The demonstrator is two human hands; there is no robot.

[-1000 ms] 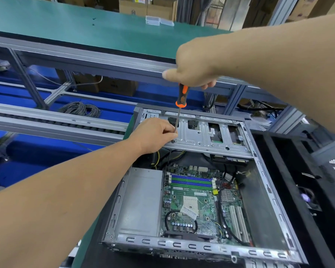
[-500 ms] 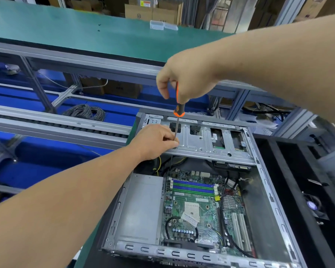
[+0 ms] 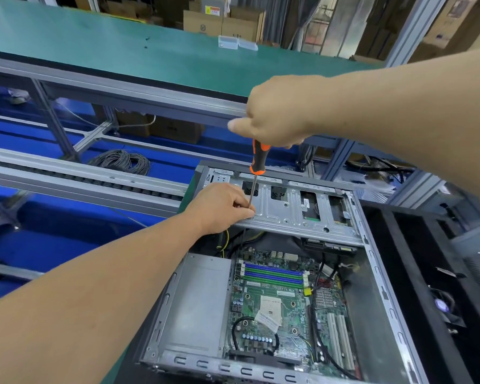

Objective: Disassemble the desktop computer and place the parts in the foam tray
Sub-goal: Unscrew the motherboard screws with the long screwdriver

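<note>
An open desktop computer case (image 3: 383, 275) lies on its side, showing a green motherboard (image 3: 277, 303) and a grey power supply (image 3: 197, 303). Across its far end runs a silver drive cage bracket (image 3: 288, 214). My right hand (image 3: 275, 112) grips the orange-and-black handle of a screwdriver (image 3: 257, 162), held upright with its tip down on the bracket's left end. My left hand (image 3: 219, 206) rests on that end, fingers curled and pinching the shaft near the tip. The black foam tray (image 3: 416, 261) lies right of the case.
A green-topped workbench (image 3: 108, 48) spans the far side, with a small clear plastic box (image 3: 237, 42) on it. A roller conveyor rail (image 3: 81, 173) and a coil of grey cable (image 3: 122, 162) lie to the left. Cardboard boxes stand behind.
My right hand has turned on the screwdriver handle and its thumb now points left. The left hand stays at the shaft tip on the bracket.
</note>
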